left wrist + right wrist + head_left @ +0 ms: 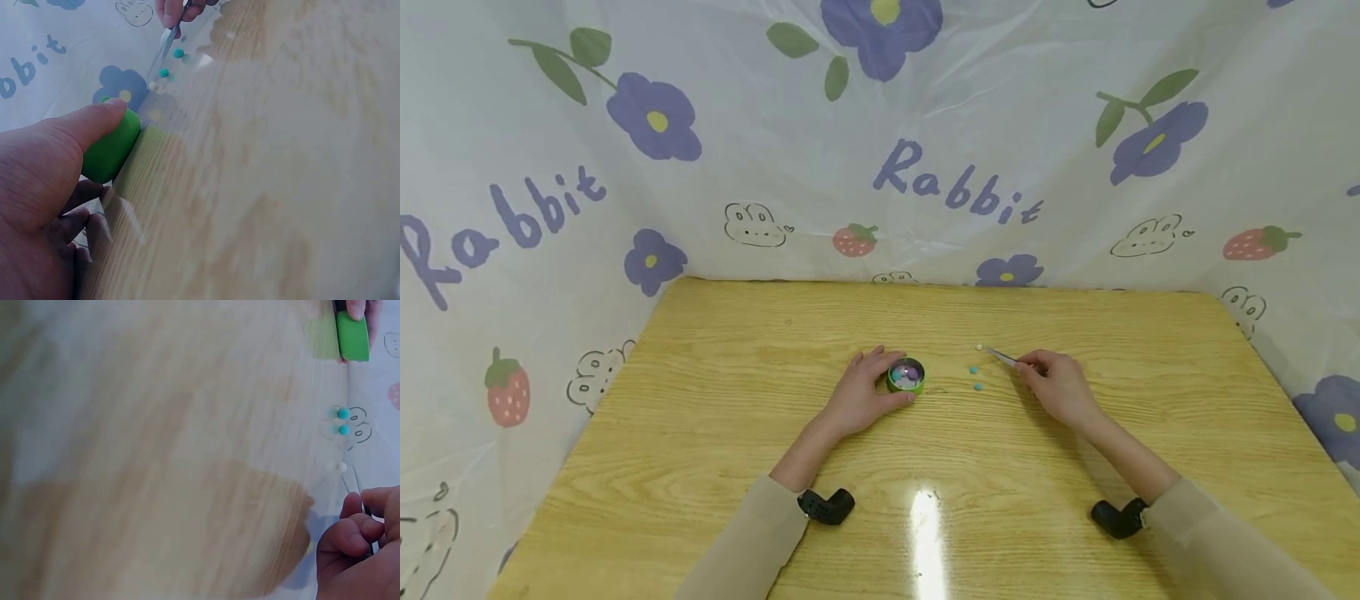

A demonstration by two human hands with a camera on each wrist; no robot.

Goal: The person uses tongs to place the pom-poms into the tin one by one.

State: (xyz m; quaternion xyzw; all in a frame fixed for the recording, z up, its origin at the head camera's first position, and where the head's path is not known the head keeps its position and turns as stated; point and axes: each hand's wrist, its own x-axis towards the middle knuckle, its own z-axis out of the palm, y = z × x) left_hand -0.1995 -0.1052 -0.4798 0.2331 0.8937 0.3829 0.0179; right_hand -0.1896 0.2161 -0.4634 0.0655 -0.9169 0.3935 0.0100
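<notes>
My left hand (863, 390) holds a small round green tin (906, 390), thumb on the near side and fingers on the far side. Inside the tin lie several small purple, pink, white and teal beads (907, 375). In my right hand (1060, 387) I pinch metal tweezers (1000, 357), whose tips point left at a white bead (979, 347). In the right wrist view the tips stand apart, close beside that white bead (341, 467). Two teal beads (973, 370) lie on the table between tin and tweezers, nearer to me than the white one.
The wooden table (737, 350) has a glossy surface with a bright reflection near its front. A white curtain (760, 125) printed with flowers, strawberries and rabbits hangs behind it and at both sides. Each wrist bears a black camera (827, 506).
</notes>
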